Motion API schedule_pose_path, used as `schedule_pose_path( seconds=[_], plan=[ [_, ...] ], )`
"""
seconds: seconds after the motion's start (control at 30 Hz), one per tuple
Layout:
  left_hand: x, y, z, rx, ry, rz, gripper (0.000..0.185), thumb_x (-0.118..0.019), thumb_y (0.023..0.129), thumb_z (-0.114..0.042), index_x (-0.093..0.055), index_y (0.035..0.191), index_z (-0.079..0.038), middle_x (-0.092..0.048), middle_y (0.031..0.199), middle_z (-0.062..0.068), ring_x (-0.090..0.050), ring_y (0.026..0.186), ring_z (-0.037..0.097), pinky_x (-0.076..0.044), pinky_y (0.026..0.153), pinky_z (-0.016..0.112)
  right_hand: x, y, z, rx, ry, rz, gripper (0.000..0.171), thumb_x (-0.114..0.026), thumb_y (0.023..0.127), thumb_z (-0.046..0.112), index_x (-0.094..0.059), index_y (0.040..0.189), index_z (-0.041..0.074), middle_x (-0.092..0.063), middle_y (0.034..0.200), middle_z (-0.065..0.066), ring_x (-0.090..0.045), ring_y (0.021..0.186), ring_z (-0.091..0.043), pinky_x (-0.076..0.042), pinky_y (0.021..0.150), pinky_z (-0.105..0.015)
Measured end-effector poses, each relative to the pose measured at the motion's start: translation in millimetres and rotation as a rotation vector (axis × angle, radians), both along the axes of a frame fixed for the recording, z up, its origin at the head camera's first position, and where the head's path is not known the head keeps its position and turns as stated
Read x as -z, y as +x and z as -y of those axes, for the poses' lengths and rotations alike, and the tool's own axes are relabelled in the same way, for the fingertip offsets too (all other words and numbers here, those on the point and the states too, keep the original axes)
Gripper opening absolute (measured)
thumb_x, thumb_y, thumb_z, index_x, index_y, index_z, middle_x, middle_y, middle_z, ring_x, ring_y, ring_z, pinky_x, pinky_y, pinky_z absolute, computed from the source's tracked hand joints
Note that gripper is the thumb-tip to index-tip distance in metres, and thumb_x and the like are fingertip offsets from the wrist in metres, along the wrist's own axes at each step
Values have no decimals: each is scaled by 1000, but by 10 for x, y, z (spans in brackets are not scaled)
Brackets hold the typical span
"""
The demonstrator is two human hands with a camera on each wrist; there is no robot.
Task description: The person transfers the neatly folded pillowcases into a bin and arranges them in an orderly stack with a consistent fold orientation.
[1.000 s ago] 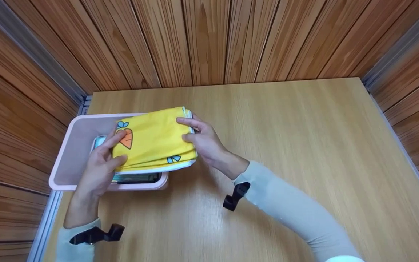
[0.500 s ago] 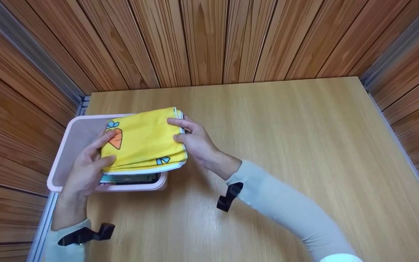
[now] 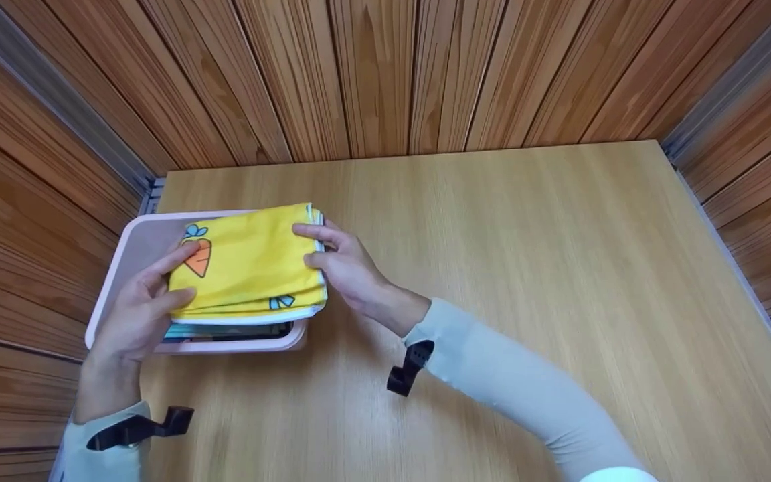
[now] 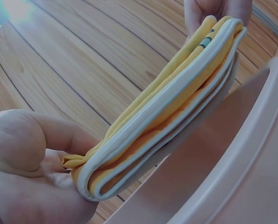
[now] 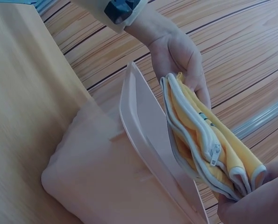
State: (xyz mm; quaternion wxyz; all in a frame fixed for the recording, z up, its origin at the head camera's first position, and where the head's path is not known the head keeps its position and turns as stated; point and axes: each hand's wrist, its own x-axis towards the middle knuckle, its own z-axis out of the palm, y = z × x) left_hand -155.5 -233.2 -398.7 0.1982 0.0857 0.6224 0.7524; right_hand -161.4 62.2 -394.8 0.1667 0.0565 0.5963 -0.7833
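Wood panelling closes in the far left, and just beside it sits a pale pink plastic bin [image 3: 132, 249] with rounded corners and smooth, slightly see-through walls, resting on the light wood-grain table [image 3: 492, 268]. Inside the bin, a folded teal item [image 3: 181, 331] and something dark under it already lie low near the front wall (too little shows to name them). The left hand [image 3: 134, 321] grips the near-left edge of a folded yellow cloth [image 3: 245, 264], thumb on top, fingers beneath. The cloth is soft, several layers thick, white-piped, with a carrot print and a zip visible in the right wrist view. It hangs level just above the bin's opening, not yet inside, so lowering and letting go appear left to do. The right hand [image 3: 344, 268] pinches the cloth's right edge, fingers curled over it.
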Motion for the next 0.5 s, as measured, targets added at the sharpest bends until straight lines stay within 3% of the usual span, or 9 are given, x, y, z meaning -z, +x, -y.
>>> schedule_pose_path(
  seconds=[0.17, 0.5],
  plan=[
    [27, -31, 91, 12, 15, 23, 61, -49, 100, 11, -40, 156, -9, 2, 171, 9, -54, 123, 14, -51, 97, 22, 1, 10, 62, -13, -10, 20, 47, -50, 98, -8, -65, 138, 12, -33, 162, -2, -54, 130, -17, -49, 104, -31],
    [88, -89, 240, 18, 17, 80, 59, -50, 101, 9, -44, 155, -14, -1, 172, 4, -60, 118, 13, -53, 95, 23, 38, 29, 172, -18, -14, 50, 47, -51, 98, -9, -66, 136, 12, -26, 166, 1, -43, 142, -16, -44, 109, -30]
  ],
)
